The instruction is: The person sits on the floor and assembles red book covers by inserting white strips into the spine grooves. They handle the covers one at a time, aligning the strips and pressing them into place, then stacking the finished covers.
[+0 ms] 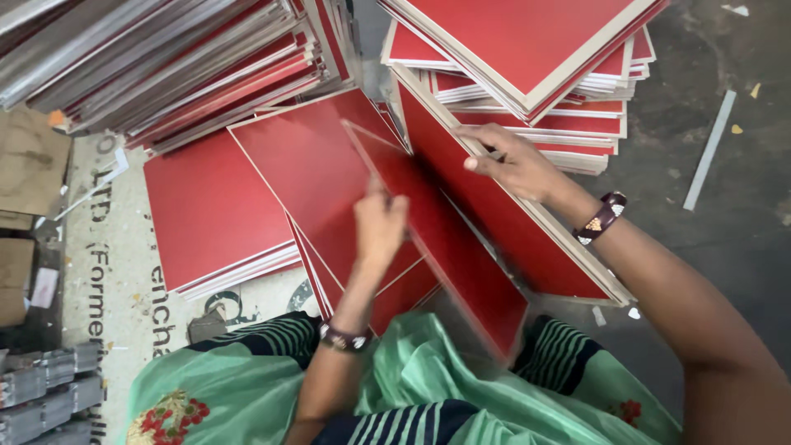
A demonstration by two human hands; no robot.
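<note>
Left hand (379, 227): fingers curled up & closed on the near edge of a red board (449, 239), pinching it; board stands tilted, blurred, running from centre down to the right, above the lap.
Right hand (511, 161): fingers mostly straight, spread a little, laid flat on the top edge of a leaning stack of red boards (503, 222) w/ pale edges; thumb side pressed to the rim, not wrapped round. Dark patterned bangle (601, 217) on that wrist.
Left wrist: dark watch or band (342, 338), just above the green cloth.
Flat boards, centre: red sheet stack (313, 165) lying under the left hand, cream borders showing.
Flat boards, left: another low red pile (214, 214) on the floor, white edges fanned at its near side.
Far left pile: big slanted heap of grey & red-edged boards (165, 66).
Far right pile: red squares w/ cream rims (527, 41) stacked high, corners offset.
Floor sheet, left: pale printed sheet (107, 272) w/ dark lettering, partly under the piles.
Near left corner: grey strips in bundles (49, 387).
Right floor: dark concrete, a pale strip (709, 148) & small scraps lying well apart from the piles.
Lap: green cloth (428, 387) w/ red flower motif, dark striped fabric beside it.
</note>
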